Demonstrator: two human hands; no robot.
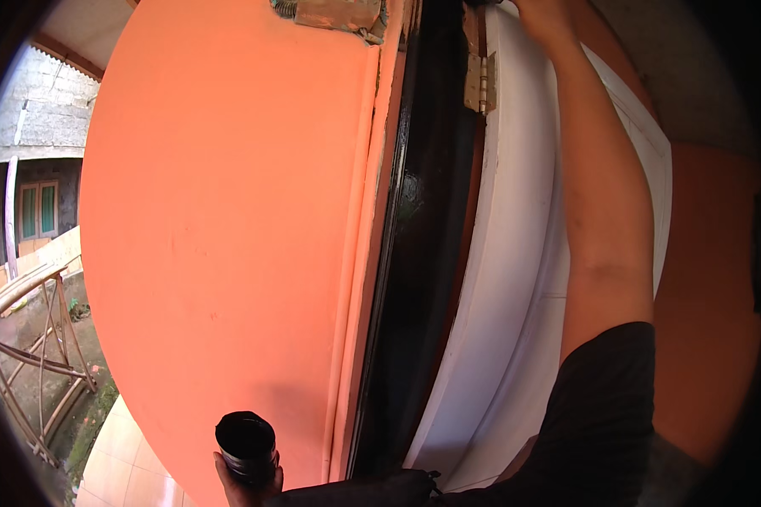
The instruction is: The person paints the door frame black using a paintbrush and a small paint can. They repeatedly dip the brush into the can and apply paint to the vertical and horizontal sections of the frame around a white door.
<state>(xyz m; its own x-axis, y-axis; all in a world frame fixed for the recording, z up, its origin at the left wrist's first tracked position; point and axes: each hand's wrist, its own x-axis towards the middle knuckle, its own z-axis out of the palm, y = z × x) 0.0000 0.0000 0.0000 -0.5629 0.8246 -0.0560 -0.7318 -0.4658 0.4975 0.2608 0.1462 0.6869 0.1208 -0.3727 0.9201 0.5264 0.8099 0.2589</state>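
Note:
My left hand (272, 487) is wrapped round a black, open-topped cup (246, 444) low in the view, in front of the orange wall. Its inside looks dark, and I cannot make out the contents. My right arm reaches up along the white door (516, 253), and my right hand (543, 15) is at the top edge, partly cut off. Its fingers look closed beside a small dark thing I cannot make out. Below that hand, a metal hinge (482, 83) joins the door to the glossy black door frame (427, 211).
The orange wall (220, 211) fills the left, with a broken patch showing wood (338, 13) at its top. At far left stand a bamboo railing (38, 363) and a building with a window (39, 209). Pale floor tiles (127, 460) lie below.

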